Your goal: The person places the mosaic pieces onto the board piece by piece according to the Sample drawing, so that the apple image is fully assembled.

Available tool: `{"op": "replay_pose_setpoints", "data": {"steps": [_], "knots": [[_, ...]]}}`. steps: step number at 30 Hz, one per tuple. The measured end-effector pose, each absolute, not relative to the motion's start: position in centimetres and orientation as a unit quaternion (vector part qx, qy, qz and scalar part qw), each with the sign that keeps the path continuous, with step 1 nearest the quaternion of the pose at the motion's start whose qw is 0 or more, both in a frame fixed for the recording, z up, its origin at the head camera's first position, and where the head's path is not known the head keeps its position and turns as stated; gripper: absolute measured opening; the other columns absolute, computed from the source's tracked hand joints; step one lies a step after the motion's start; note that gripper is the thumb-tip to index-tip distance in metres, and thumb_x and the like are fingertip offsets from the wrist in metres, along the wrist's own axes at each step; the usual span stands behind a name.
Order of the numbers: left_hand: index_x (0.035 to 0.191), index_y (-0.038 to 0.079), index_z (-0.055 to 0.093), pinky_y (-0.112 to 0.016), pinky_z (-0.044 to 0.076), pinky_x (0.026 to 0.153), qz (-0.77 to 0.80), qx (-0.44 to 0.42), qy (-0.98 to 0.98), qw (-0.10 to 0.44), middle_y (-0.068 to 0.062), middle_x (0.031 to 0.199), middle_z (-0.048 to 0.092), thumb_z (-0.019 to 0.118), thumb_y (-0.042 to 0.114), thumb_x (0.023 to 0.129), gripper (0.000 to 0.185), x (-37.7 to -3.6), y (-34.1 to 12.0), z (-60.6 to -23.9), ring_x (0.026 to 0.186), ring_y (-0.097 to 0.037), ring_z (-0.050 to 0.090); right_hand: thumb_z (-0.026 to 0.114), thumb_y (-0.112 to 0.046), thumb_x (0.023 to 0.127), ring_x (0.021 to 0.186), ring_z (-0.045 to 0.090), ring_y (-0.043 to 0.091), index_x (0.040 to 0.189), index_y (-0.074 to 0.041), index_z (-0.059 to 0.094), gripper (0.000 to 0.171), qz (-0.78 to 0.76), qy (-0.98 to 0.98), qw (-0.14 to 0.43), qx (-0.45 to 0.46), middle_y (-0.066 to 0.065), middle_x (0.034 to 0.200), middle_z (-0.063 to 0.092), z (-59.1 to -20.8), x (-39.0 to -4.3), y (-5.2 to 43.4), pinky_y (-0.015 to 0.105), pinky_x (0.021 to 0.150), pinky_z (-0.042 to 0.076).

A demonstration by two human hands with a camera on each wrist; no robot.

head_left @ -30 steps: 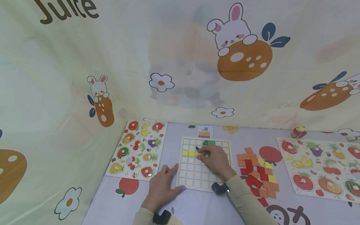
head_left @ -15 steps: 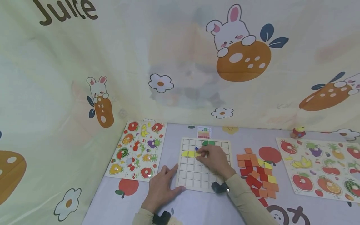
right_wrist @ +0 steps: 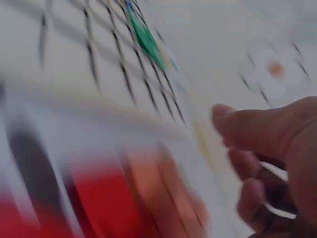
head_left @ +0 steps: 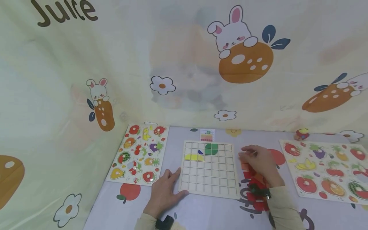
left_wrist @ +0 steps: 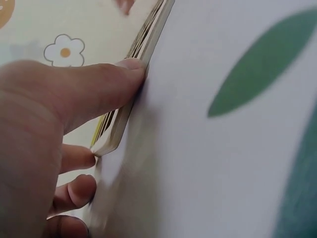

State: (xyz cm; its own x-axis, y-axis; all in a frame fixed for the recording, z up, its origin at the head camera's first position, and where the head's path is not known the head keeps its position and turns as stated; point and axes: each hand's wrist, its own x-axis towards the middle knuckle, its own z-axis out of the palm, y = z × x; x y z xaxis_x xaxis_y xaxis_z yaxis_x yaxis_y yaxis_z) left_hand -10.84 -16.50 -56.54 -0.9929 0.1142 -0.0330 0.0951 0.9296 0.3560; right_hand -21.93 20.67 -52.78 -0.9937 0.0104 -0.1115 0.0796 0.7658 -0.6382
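Observation:
A pale gridded board (head_left: 208,182) lies in the middle of the table. Green pieces (head_left: 211,149) form a leaf-like shape near its top, with a small blue piece (head_left: 200,152) and a row of yellow pieces (head_left: 194,157) to the left. My left hand (head_left: 165,193) rests at the board's near left corner, thumb (left_wrist: 111,87) against the near edge and fingers along the left side. My right hand (head_left: 263,163) hovers over loose red tiles (head_left: 260,204) and orange tiles (head_left: 245,166), partly hiding them. Nothing shows between its loosely bent fingers in the right wrist view.
A small pattern card (head_left: 207,135) lies behind the board. Fruit puzzle boards lie on the left (head_left: 141,153) and right (head_left: 325,169). A small colourful figure (head_left: 302,134) stands at the back right. A printed curtain (head_left: 189,64) hangs behind the table.
My right hand has left the board's yellow row and moved right to the loose tiles, uncovering the yellow and green pieces. My left hand stays at the board's corner.

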Motion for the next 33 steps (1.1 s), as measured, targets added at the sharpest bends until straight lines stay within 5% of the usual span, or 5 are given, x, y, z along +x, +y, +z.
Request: {"op": "replay_pose_setpoints", "data": {"steps": [7,14,21,33], "knots": [[0.158,0.023,0.053,-0.024,0.034,0.064,0.171,0.062,0.983,0.021,0.006,0.099,0.050,0.079,0.071,0.080,0.095,-10.9,-16.2,-56.3,0.076,-0.006,0.042,0.080,-0.041,0.094,0.102,0.067,0.033,0.141,-0.005,0.063,0.061,-0.310,0.946,0.093,0.018,0.023,0.126,0.071,-52.8,-20.5,28.1,0.047,0.080,0.061],[0.155,0.013,0.056,-0.027,0.044,0.070,0.210,0.060,0.975,0.027,0.009,0.096,0.062,0.083,0.064,0.080,0.095,-10.7,-16.0,-56.1,0.075,-0.004,0.047,0.080,-0.036,0.095,0.100,0.067,0.030,0.136,-0.005,0.067,0.053,-0.316,0.944,0.093,0.016,0.020,0.123,0.073,-54.0,-19.4,28.8,0.049,0.083,0.061],[0.154,0.014,0.058,-0.023,0.035,0.064,0.219,0.061,0.974,0.010,0.013,0.086,0.053,0.084,0.062,0.079,0.093,-10.9,-15.7,-56.1,0.071,-0.002,0.043,0.082,-0.043,0.092,0.103,0.067,0.035,0.129,-0.004,0.070,0.055,-0.292,0.954,0.068,0.007,0.022,0.126,0.073,-54.1,-19.2,29.1,0.057,0.086,0.058],[0.154,0.018,0.058,-0.022,0.033,0.063,0.222,0.054,0.974,0.005,0.015,0.085,0.048,0.082,0.066,0.079,0.093,-10.9,-15.9,-56.8,0.069,-0.001,0.040,0.084,-0.032,0.091,0.088,0.060,0.025,0.118,-0.003,0.072,0.041,-0.305,0.950,0.063,0.020,0.018,0.112,0.074,-54.2,-19.1,28.2,0.036,0.071,0.055]]}}
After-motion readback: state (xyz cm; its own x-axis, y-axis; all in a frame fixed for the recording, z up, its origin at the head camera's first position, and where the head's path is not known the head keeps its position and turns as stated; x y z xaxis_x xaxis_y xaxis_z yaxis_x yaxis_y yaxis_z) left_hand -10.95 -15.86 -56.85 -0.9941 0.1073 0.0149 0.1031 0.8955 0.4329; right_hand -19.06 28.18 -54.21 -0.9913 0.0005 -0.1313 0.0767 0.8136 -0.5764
